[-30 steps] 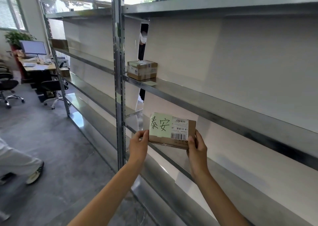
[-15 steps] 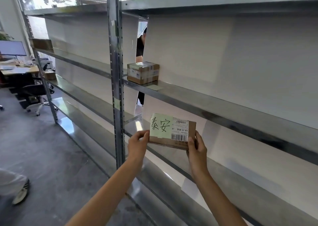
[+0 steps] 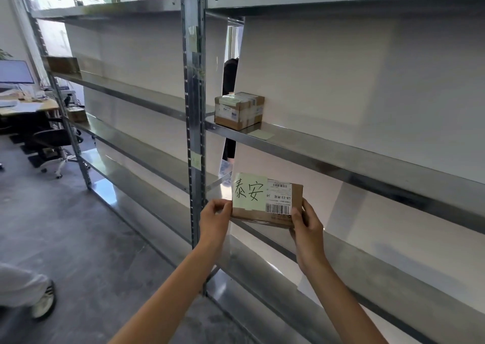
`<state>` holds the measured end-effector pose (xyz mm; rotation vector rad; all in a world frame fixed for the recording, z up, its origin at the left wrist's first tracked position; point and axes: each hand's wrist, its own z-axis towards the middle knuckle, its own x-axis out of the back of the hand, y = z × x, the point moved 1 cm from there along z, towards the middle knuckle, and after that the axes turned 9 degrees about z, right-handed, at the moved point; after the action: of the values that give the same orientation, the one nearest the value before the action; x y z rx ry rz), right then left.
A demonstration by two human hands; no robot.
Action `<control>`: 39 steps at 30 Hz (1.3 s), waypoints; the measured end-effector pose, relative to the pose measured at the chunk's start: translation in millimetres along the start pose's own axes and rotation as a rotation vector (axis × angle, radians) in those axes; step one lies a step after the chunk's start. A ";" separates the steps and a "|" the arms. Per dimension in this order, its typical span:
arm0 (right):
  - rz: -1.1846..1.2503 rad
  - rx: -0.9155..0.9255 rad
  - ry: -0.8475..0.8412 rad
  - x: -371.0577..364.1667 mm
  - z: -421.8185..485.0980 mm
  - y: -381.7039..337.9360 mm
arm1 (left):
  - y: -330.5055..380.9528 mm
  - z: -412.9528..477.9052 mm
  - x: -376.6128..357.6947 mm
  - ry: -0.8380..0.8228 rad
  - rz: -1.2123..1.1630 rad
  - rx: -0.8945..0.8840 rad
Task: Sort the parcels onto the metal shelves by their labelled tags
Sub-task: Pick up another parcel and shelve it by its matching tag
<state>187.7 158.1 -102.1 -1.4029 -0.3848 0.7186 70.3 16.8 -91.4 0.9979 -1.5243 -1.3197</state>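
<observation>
I hold a flat brown cardboard parcel [image 3: 270, 214] in front of the metal shelves [image 3: 341, 157], level with the lower shelf. A pale green note with black handwritten characters [image 3: 249, 191] and a white barcode label cover its face. My left hand [image 3: 214, 219] pinches its left edge and my right hand [image 3: 305, 224] grips its right edge. A second, taped brown parcel [image 3: 237, 110] stands on the shelf above, next to the upright post [image 3: 194, 107], with a green note [image 3: 261, 134] lying flat beside it.
Small green notes stick to the post [image 3: 195, 158]. A brown box [image 3: 63, 64] sits at the far left end of the shelves. A desk with a monitor [image 3: 15, 71] and an office chair [image 3: 52, 144] stand at left. Someone's shoe [image 3: 43, 303] is on the grey floor.
The view has shifted right and closer to the shelves; the desk and the shoe slid toward the left edge. The parcel stays in both hands at about the same spot.
</observation>
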 end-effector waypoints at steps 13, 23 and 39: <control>-0.041 -0.002 0.048 -18.7 25.9 24.1 | -5.8 39.4 6.1 -0.060 -0.005 0.045; -0.023 -0.051 0.036 -13.2 78.4 42.2 | -13.6 84.1 -26.2 -0.046 -0.016 0.103; -0.050 -0.094 0.053 -27.5 121.4 60.4 | -21.4 148.9 -42.7 -0.051 0.076 0.099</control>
<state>76.2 231.8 -137.6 -1.4926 -0.4142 0.6281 -57.5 99.6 -127.1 0.9646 -1.6642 -1.2354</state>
